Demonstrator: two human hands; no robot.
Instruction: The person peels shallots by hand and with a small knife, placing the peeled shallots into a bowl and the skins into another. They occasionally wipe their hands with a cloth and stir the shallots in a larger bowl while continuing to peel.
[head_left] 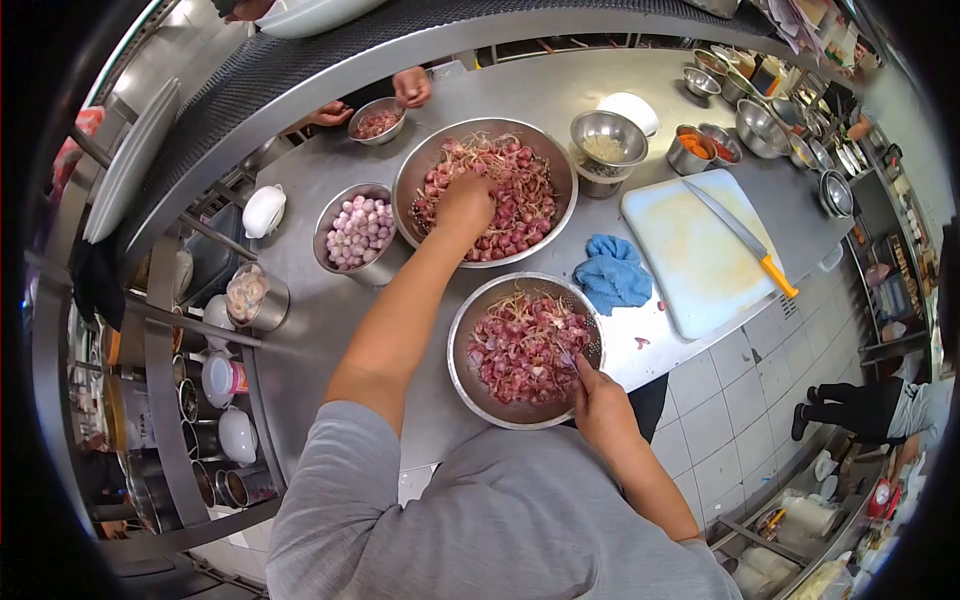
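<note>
That chef's knife worries me: its yellow handle pokes past the right side of the cutting board, so a passing hip could send it to the floor. The near colander sits close to the table edge, and a nudge from the body might tip its shallot skins. The left arm stretches far, its hand sunk among the unpeeled shallots; I can't tell whether it's pinching any. The right hand bends in at the colander's right rim, fingers curled round a slim tool.
</note>
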